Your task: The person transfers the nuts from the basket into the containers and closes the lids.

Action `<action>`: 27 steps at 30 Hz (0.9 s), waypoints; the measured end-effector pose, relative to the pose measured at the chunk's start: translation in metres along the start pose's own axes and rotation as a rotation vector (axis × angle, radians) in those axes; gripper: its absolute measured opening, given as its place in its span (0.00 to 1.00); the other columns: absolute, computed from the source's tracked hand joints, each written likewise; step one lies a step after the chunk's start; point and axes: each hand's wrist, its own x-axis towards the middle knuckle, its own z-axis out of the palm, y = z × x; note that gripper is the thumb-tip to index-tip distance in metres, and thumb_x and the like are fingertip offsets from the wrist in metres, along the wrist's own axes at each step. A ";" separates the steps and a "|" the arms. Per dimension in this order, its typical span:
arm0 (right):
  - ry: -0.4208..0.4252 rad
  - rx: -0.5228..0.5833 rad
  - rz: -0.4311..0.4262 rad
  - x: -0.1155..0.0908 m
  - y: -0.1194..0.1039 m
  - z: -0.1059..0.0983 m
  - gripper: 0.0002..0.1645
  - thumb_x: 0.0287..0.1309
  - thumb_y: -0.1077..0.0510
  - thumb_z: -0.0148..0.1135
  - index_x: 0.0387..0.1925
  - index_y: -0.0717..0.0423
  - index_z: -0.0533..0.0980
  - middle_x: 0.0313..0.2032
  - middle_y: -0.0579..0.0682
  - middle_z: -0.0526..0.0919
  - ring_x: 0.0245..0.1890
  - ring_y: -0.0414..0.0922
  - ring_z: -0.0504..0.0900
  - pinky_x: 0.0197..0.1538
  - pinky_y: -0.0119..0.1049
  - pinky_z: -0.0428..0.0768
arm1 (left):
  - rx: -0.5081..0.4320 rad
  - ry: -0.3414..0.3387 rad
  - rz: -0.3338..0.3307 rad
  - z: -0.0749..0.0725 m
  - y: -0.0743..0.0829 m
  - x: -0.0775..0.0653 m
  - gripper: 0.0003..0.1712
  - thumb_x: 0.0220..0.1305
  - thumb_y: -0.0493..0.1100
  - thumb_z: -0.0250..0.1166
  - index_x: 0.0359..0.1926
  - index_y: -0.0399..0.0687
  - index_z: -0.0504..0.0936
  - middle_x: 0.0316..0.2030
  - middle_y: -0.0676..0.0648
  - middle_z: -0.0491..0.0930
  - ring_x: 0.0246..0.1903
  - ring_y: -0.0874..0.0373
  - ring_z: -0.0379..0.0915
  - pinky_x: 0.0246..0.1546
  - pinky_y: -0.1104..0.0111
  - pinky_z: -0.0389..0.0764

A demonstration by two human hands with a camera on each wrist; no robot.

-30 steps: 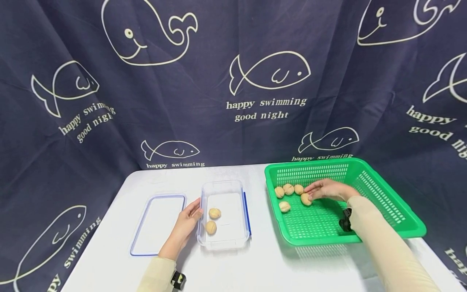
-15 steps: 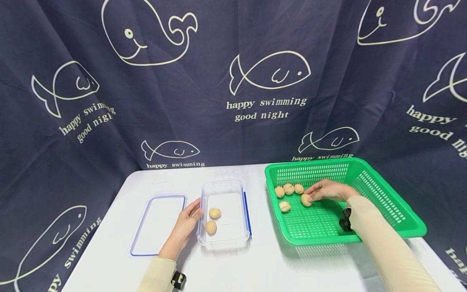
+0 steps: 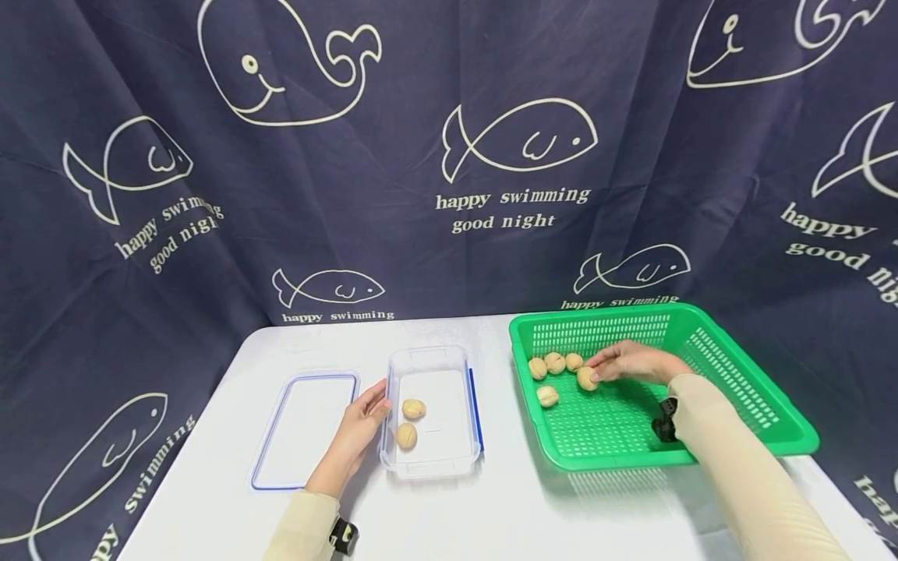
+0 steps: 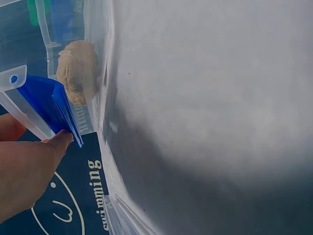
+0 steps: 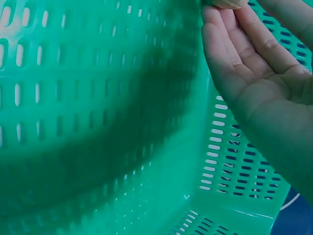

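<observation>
In the head view my right hand (image 3: 634, 362) is inside the green basket (image 3: 596, 463), pinching a walnut (image 3: 587, 379) between thumb and fingertips. The right wrist view shows only the lower edge of that walnut (image 5: 230, 4) at the fingertips. Several other walnuts (image 3: 555, 363) lie in the basket's left part. My left hand (image 3: 356, 425) holds the left side of a clear plastic food container (image 3: 431, 470). In the left wrist view, its thumb touches the container's blue latch (image 4: 49, 105). Two walnuts (image 3: 406, 436) sit inside the container.
The container's clear lid (image 3: 270, 436) with a blue seal lies on the white table (image 3: 449, 522), left of the container. Another blue latch (image 3: 475, 409) hangs along the container's right side. A dark blue curtain (image 3: 393, 234) with fish drawings stands behind the table.
My right hand has shifted slightly up and left with the pinched walnut, which has risen a little. The left hand and the container have stayed in place.
</observation>
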 end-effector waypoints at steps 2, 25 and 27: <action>0.004 0.030 -0.011 -0.002 -0.002 -0.001 0.29 0.58 0.59 0.66 0.57 0.72 0.72 0.53 0.60 0.79 0.49 0.47 0.81 0.61 0.54 0.75 | 0.000 0.000 0.001 0.000 0.000 0.000 0.29 0.72 0.33 0.51 0.70 0.33 0.56 0.69 0.31 0.56 0.69 0.40 0.52 0.70 0.56 0.57; 0.135 -0.015 -0.105 -0.020 -0.041 -0.001 0.31 0.57 0.51 0.67 0.59 0.62 0.74 0.55 0.56 0.79 0.56 0.48 0.76 0.65 0.58 0.68 | 0.003 0.009 -0.019 -0.001 -0.001 0.001 0.29 0.71 0.35 0.52 0.71 0.36 0.57 0.70 0.33 0.56 0.69 0.42 0.53 0.71 0.57 0.56; 0.150 -0.015 -0.114 -0.020 -0.046 0.000 0.32 0.57 0.51 0.67 0.59 0.62 0.73 0.55 0.57 0.79 0.56 0.50 0.76 0.64 0.58 0.69 | 0.003 0.007 -0.018 -0.001 -0.001 0.001 0.29 0.71 0.35 0.52 0.71 0.36 0.57 0.70 0.33 0.56 0.69 0.41 0.53 0.71 0.57 0.56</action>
